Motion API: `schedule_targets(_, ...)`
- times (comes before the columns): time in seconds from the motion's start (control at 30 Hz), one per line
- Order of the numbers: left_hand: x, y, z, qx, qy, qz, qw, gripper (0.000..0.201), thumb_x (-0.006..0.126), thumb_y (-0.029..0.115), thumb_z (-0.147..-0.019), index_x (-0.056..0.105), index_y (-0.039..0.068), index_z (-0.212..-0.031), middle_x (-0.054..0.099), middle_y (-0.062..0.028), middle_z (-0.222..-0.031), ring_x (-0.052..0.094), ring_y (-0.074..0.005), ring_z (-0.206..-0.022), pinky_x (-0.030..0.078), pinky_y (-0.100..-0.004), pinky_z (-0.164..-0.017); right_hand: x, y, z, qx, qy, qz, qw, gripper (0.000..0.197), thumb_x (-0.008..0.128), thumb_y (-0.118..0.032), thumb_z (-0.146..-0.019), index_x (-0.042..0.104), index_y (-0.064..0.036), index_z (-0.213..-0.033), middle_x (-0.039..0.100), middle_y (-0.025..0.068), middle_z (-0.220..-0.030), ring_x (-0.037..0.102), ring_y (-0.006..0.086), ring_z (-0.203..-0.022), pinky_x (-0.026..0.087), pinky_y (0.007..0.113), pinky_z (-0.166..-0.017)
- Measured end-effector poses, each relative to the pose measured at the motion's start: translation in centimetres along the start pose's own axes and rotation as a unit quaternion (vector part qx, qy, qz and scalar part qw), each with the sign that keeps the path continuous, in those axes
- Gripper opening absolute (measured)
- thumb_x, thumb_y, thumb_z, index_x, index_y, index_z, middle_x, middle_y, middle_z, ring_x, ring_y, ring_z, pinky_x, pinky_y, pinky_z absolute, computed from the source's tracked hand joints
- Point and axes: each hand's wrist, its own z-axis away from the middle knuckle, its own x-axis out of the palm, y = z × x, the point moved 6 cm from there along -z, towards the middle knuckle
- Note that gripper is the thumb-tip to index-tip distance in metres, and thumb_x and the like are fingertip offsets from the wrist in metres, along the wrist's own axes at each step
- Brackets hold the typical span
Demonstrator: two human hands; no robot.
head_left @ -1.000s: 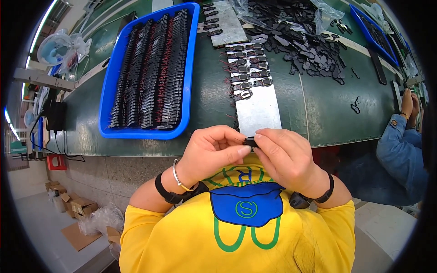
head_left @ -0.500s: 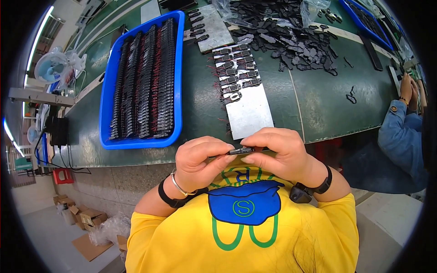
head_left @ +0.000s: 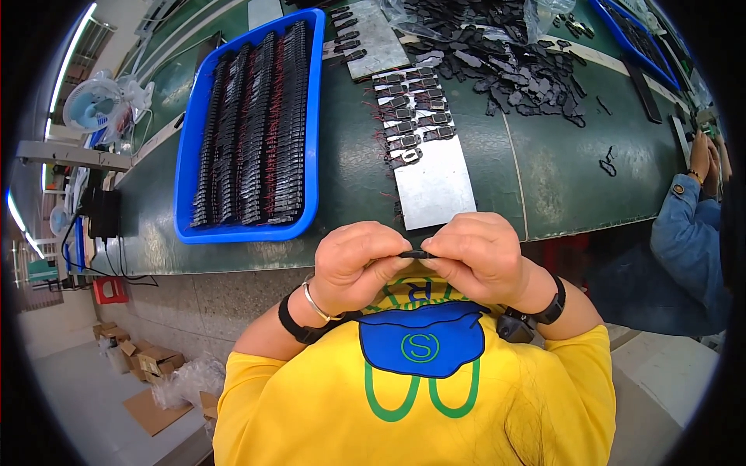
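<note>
The left hand (head_left: 353,262) and the right hand (head_left: 478,256) are both pinching a small black component (head_left: 417,255) between thumb and fingers, holding it in front of the chest near the edge of the desk (head_left: 559,186). Just beyond, a pale flat plate (head_left: 437,190) is carrying wired black modules (head_left: 402,126); leftward, a blue tray (head_left: 312,155) is holding packed rows.

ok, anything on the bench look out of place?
One thin black loop-shaped piece lies on the green bench, well apart from the black heap, so looks stray. Held black part mostly covered; can't judge.
</note>
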Motion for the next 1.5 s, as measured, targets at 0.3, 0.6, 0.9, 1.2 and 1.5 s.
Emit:
schedule_targets(0.3, -0.3, -0.8, 0.5, -0.120, -0.017, 0.049, 0.991, 0.021, 0.075, 0.004, -0.077, 0.066, 0.001, -0.096, 0.067, -0.0073, -0.084, 0.061, -0.0140, -0.073, 0.047, -0.0259, -0.062, 0.0, 0.0, -0.1, 0.057, 0.002, -0.007, 0.998, 0.020, 0.075, 0.001, -0.068, 0.063, 0.0008, -0.084, 0.063, 0.0120, -0.072, 0.063, 0.0266, -0.061, 0.049, 0.032, -0.052)
schedule_targets(0.6, -1.0, 3.8, -2.4, 0.050, -0.054, -0.194, 0.978, 0.027, 0.077, 0.000, -0.068, 0.067, 0.000, -0.093, 0.066, -0.0083, -0.082, 0.061, -0.0218, -0.069, 0.049, -0.0293, -0.061, 0.5, -0.5, -0.3, 0.050, -0.026, 0.030, 0.998, 0.021, 0.073, 0.002, -0.068, 0.062, -0.0001, -0.085, 0.062, 0.0113, -0.073, 0.063, 0.0277, -0.064, 0.050, 0.034, -0.055)
schedule_targets(0.9, -1.4, 3.5, -0.9, -0.003, -0.112, -0.191, 0.975, 0.021, 0.076, 0.000, -0.066, 0.068, 0.001, -0.086, 0.064, -0.0092, -0.076, 0.061, -0.0251, -0.068, 0.048, -0.0317, -0.059, 1.5, -1.3, -1.4, 0.036, -0.066, -0.007, 0.997, 0.031, 0.076, 0.002, -0.067, 0.061, -0.0002, -0.094, 0.064, 0.0107, -0.074, 0.063, 0.0262, -0.061, 0.049, 0.033, -0.053)
schedule_targets(1.2, -13.6, 4.7, 2.2, -0.064, 0.005, -0.402, 0.913, 0.015, 0.072, 0.001, -0.070, 0.069, 0.002, -0.085, 0.065, -0.0092, -0.077, 0.061, -0.0253, -0.069, 0.050, -0.0340, -0.063, -3.6, 1.2, 0.8, 0.133, -0.044, 0.071, 0.988, 0.022, 0.066, 0.008, -0.077, 0.059, 0.0026, -0.097, 0.063, 0.0110, -0.080, 0.060, 0.0175, -0.068, 0.048, 0.027, -0.064)
schedule_targets(1.5, -20.6, 0.8, 2.9, -0.183, -0.159, -0.404, 0.882, 0.019, 0.068, -0.004, -0.072, 0.070, 0.003, -0.091, 0.067, -0.0096, -0.083, 0.063, -0.0262, -0.078, 0.052, -0.0337, -0.071, -6.8, 4.5, 5.4, 0.239, 0.063, 0.105, 0.963, 0.014, 0.060, 0.013, -0.080, 0.059, 0.0052, -0.093, 0.061, 0.0100, -0.076, 0.055, 0.0144, -0.065, 0.043, 0.023, -0.061)
